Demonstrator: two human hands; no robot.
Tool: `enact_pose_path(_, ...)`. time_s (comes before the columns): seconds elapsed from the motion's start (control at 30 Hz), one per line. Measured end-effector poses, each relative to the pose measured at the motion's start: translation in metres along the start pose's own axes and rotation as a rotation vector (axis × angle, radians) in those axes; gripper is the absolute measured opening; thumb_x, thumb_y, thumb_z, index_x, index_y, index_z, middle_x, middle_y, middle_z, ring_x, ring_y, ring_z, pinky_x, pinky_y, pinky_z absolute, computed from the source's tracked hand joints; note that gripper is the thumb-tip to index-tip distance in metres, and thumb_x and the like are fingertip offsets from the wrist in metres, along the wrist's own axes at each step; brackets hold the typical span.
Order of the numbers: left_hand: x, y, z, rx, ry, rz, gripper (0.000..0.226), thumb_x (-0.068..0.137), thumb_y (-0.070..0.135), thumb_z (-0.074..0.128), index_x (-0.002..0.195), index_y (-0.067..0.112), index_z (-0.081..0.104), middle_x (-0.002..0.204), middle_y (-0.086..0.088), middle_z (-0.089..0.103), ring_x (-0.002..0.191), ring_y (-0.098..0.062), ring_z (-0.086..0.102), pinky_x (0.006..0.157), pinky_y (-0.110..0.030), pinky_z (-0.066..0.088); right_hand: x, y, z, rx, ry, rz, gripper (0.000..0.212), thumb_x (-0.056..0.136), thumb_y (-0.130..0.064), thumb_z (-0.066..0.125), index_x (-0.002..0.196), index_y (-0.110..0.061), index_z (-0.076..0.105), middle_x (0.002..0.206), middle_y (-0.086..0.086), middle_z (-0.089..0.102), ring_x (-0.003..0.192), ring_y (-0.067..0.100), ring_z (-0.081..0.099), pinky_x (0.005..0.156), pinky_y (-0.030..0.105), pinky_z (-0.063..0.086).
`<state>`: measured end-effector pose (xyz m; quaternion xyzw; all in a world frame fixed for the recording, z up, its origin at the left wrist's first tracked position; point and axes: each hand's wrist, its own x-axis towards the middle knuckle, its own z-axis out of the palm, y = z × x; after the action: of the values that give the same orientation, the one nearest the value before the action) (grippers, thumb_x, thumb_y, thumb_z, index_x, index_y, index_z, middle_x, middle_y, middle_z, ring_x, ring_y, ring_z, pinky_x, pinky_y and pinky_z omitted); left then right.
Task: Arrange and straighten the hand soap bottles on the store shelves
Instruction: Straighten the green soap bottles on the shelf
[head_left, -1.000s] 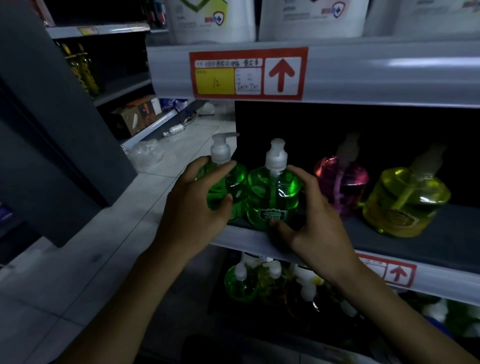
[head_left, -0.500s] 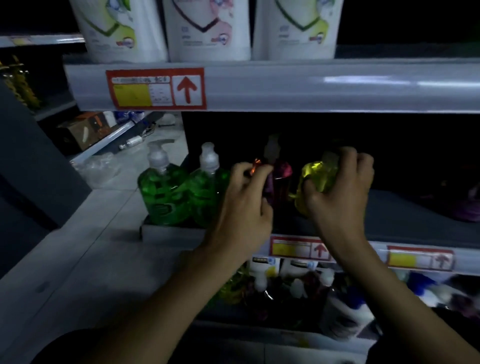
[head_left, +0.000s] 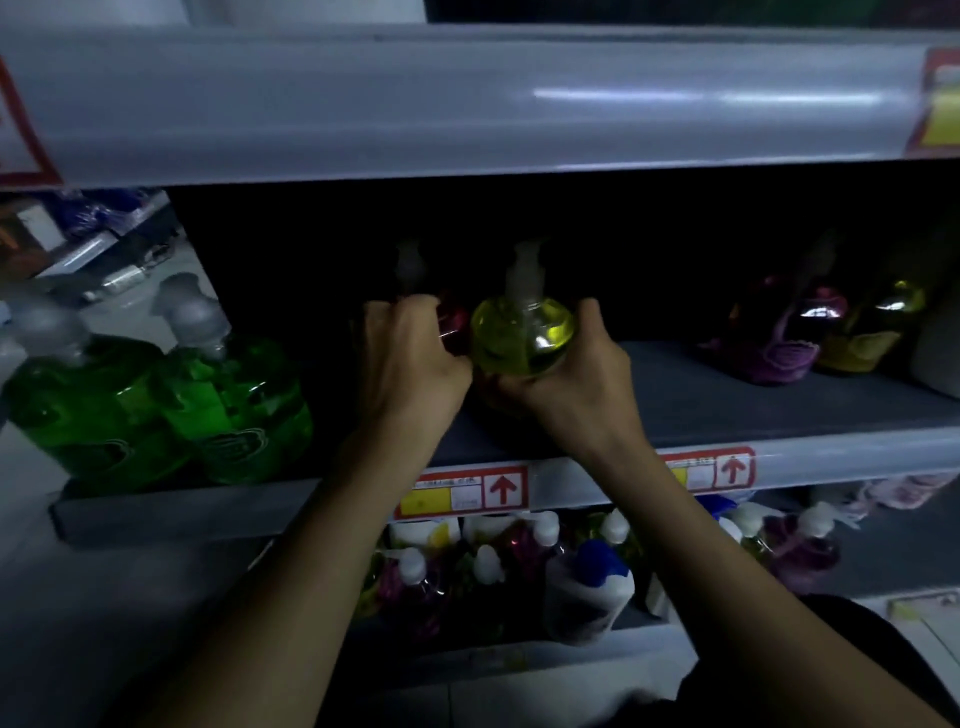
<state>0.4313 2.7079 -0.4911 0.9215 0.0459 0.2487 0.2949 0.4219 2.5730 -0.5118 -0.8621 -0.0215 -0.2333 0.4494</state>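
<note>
One yellow bottle (head_left: 522, 332), gripped by right hand (head_left: 576, 387)

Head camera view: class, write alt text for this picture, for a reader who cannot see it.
A person's right hand grips a yellow pump soap bottle at a dim store shelf, while the left hand holds a dark red bottle beside it. Two green bottles stand at the shelf's left end.

Prob. a shop: price tags (head_left: 462, 493) (red arrows) on shelf rails (head_left: 311, 104).

Right grip (head_left: 571, 384) holds the yellow bottle (head_left: 522, 332), left grip (head_left: 410, 364) the pink bottle (head_left: 454, 319) beside it.
</note>
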Motion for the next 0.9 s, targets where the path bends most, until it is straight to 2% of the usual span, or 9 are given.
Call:
enact_pose_path(0.13,-0.01,0.026,0.019,-0.13,-0.022,0.065,0.051,0.07,0.019,0.08,0.117,0.02,0.062,0.115,-0.012,0.05,0.109,-0.03,0.05,0.076,-0.027,0.038,0.003,0.016,-0.032,-0.012,0.057,0.032,0.067,0.055,-0.042,0.087,0.104,-0.026,0.044,0.094,-0.012,0.06,0.081,0.006,0.057,0.056,0.004,0.041)
enact_pose_path(0.27,-0.022,0.054,0.04,-0.229,-0.099,0.146,0.06,0.074,0.021,0.077,0.129,0.027,0.054,0.122,-0.01,0.045,0.114,-0.029,0.048,0.081,-0.023,0.036,0.0,0.034,-0.065,0.007,0.123,0.115,0.08,0.054,-0.039,0.085,0.122,-0.03,0.044,0.094,-0.019,0.058,0.079,-0.005,0.057,0.066,0.001,0.045)
enact_pose_path(0.33,-0.028,0.066,0.046,-0.284,-0.158,0.205,0.062,0.077,0.017,0.075,0.133,0.028,0.05,0.125,-0.009,0.043,0.115,-0.027,0.047,0.083,-0.022,0.036,-0.002,0.044,-0.08,0.068,0.103,0.186,0.089,0.059,-0.028,0.086,0.134,-0.027,0.038,0.108,-0.012,0.058,0.093,0.005,0.062,0.086,0.022,0.055)
enact_pose_path(0.43,-0.04,0.072,0.045,-0.274,-0.203,0.334,0.062,0.083,0.014,0.069,0.138,0.028,0.045,0.134,-0.012,0.039,0.121,-0.029,0.044,0.095,-0.031,0.045,-0.009,0.048,-0.089,0.01,0.118,0.257,0.093,0.066,-0.022,0.084,0.141,-0.021,0.031,0.13,0.002,0.052,0.115,0.025,0.056,0.096,0.048,0.049)
enact_pose_path(0.5,-0.049,0.064,0.036,-0.268,-0.21,0.407,0.06,0.086,0.011,0.065,0.14,0.026,0.043,0.139,-0.012,0.035,0.123,-0.027,0.044,0.097,-0.029,0.045,-0.02,0.039,-0.086,-0.153,0.235,0.19,0.088,0.069,-0.025,0.08,0.142,-0.017,0.031,0.137,0.011,0.041,0.121,0.031,0.047,0.1,0.049,0.043)
enact_pose_path(0.6,-0.061,0.036,0.011,-0.273,-0.171,0.527,0.041,0.085,0.004,0.061,0.125,0.014,0.055,0.127,-0.011,0.043,0.109,-0.02,0.051,0.087,-0.028,0.05,-0.041,0.013,-0.073,-0.19,0.368,-0.126,0.055,0.076,-0.016,0.067,0.126,-0.008,0.045,0.122,0.014,0.044,0.106,0.021,0.045,0.088,0.031,0.044)
enact_pose_path(0.67,-0.066,0.01,-0.01,-0.29,-0.168,0.637,0.016,0.084,0.002,0.057,0.094,0.013,0.059,0.098,-0.007,0.051,0.083,-0.017,0.053,0.069,-0.033,0.048,-0.054,-0.004,-0.059,-0.1,0.257,-0.302,0.028,0.079,-0.009,0.06,0.106,-0.005,0.055,0.103,0.011,0.049,0.091,0.019,0.049,0.075,0.031,0.045)
enact_pose_path(0.77,-0.081,-0.044,-0.036,-0.228,-0.345,0.73,0.016,0.076,0.01,0.054,0.068,0.02,0.044,0.072,-0.001,0.048,0.063,-0.013,0.046,0.054,-0.031,0.039,-0.076,-0.028,-0.024,-0.029,-0.021,-0.401,0.01,0.077,-0.007,0.057,0.085,-0.009,0.063,0.085,0.008,0.056,0.074,0.021,0.055,0.065,0.036,0.044)
enact_pose_path(0.9,-0.12,-0.132,-0.046,-0.105,-0.752,0.376,0.023,0.075,0.026,0.052,0.055,0.024,0.042,0.054,0.002,0.045,0.048,-0.007,0.043,0.044,-0.017,0.027,-0.112,-0.046,0.042,-0.015,-0.398,-0.419,0.015,0.075,-0.016,0.056,0.088,-0.018,0.065,0.089,0.004,0.058,0.074,0.026,0.06,0.063,0.039,0.05)
